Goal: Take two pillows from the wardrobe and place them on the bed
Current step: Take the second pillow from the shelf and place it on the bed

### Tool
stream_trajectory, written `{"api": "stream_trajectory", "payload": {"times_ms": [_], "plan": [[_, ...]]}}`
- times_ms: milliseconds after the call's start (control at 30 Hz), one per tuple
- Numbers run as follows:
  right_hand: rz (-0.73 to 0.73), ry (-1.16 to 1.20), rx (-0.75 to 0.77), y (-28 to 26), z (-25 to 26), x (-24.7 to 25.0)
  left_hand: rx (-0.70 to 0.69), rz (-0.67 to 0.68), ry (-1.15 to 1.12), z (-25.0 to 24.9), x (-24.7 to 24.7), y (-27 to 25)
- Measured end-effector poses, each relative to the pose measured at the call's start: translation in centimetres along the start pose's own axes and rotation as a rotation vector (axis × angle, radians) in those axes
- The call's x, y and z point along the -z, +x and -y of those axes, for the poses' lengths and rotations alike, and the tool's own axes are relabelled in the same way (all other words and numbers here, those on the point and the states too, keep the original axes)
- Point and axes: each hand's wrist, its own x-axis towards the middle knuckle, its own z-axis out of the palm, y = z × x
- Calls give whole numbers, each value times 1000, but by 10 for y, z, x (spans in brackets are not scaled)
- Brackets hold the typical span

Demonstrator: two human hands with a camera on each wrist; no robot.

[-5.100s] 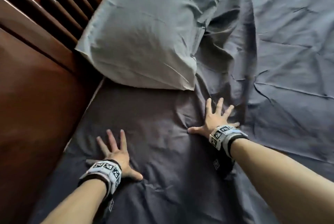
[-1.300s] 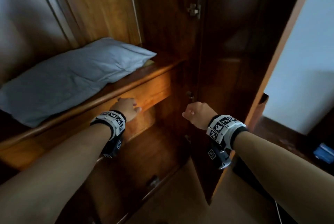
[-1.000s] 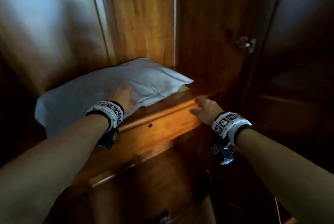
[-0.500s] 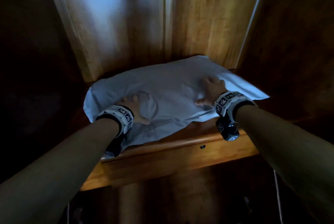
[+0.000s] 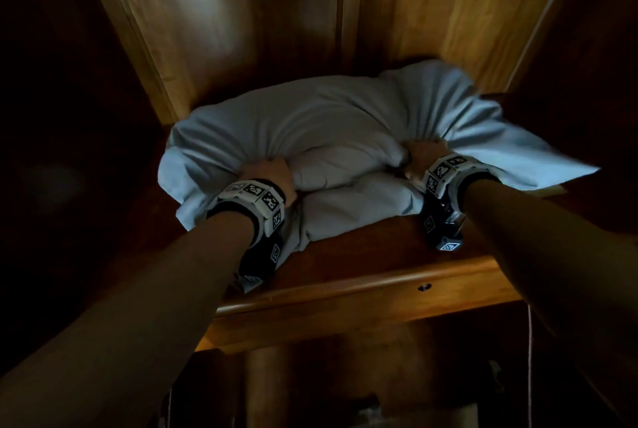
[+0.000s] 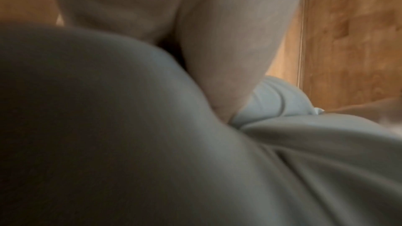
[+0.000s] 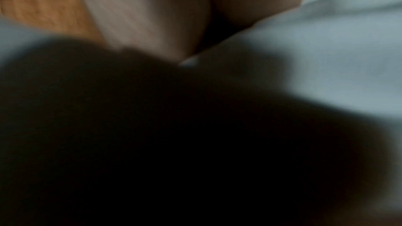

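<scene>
The pillow (image 5: 310, 124) lay on the wardrobe shelf (image 5: 362, 275) in the head view, pale blue and bunched between my fists. My left hand (image 5: 267, 177) gripped a fold near its left end; my right hand (image 5: 423, 158) clutched the cover toward the right, where a loose flap trailed over the shelf's edge. In the left wrist view, blurred fingers (image 6: 228, 49) dug into grey-blue cloth against the wooden back panel (image 6: 348, 40). The right wrist view was mostly dark, with cloth and a hint of fingers (image 7: 152, 15). I judged this pillow only just seized, not yet lifted clear; carrying it to the bed remained.
</scene>
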Motion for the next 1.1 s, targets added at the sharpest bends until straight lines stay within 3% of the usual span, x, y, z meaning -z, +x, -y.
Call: {"api": "stream_trajectory", "payload": {"times_ms": [200,400,566,700,866,1100], "plan": [[-6,177,-49,-46,-7,3,-9,-85,-105,-5,5,-36],[-40,328,-127,-139,-19,9,-55,-161,-230,-17,4,-104],[-223,428,-216,-244,-38,9,-131,-150,-323,-43,6,-177],[-248,555,-320,-348,-66,-6,-230,-102,-327,-76,-14,-249],[-266,636,-513,-486,-97,-61,-370,-32,-260,-115,-54,-358],[-51,442,-639,-638,-112,-139,-466,204,-142,-155,-143,-469]]}}
